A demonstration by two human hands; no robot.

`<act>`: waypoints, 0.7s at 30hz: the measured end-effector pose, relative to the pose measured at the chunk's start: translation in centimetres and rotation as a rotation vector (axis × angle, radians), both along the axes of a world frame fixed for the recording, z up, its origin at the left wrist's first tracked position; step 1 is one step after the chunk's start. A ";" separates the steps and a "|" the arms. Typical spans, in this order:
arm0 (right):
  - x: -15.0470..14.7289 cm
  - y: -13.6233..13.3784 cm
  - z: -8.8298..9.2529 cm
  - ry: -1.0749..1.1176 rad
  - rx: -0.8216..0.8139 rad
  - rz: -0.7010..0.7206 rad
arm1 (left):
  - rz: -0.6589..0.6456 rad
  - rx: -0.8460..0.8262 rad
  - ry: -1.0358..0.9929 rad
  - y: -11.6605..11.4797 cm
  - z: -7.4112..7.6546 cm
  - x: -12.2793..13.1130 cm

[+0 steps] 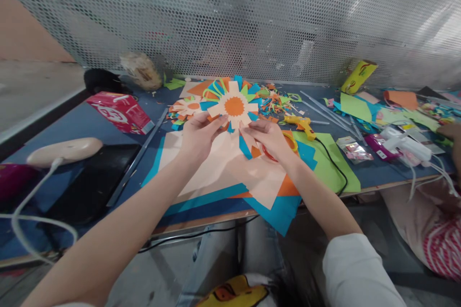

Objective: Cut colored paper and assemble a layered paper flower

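Between both hands I hold up a layered paper flower [243, 105], with an orange round centre, pale peach petals and blue, green and orange pieces around it. My left hand [200, 135] pinches its lower left edge between thumb and fingers. At the lower right, my right hand [266, 138] grips it the same way. Beneath the hands lie sheets of peach paper [212, 168] and blue paper [279, 216]. Orange-yellow scissor handles [291, 141] show partly behind my right hand. Another paper flower [187, 106] rests behind my left hand.
A yellow glue gun [301, 124] with a black cord lies right of my hands on green paper [334, 153]. Paper scraps [275, 103] pile behind. A red box [120, 112] and a black tablet-like slab [95, 184] are at left. Another person's hand [450, 130] shows at far right.
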State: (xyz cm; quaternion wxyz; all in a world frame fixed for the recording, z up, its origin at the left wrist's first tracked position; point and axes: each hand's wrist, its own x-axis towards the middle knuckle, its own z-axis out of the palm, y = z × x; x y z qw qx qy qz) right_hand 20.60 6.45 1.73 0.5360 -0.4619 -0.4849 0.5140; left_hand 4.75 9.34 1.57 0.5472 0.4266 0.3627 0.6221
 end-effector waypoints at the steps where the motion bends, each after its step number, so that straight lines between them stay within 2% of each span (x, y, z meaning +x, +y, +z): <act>1: -0.1 0.0 0.0 0.024 0.000 -0.005 | 0.001 -0.004 -0.005 -0.1 0.0 0.1; 13: -0.2 0.2 -0.6 0.111 -0.005 0.015 | -0.025 -0.040 -0.080 -0.6 0.2 0.7; 19: 0.0 0.0 -0.5 0.057 -0.041 0.034 | -0.005 -0.006 -0.018 -0.4 -0.3 0.7; 21: 0.1 0.1 -0.5 -0.021 -0.001 0.061 | 0.008 0.069 0.023 -0.4 -0.5 0.5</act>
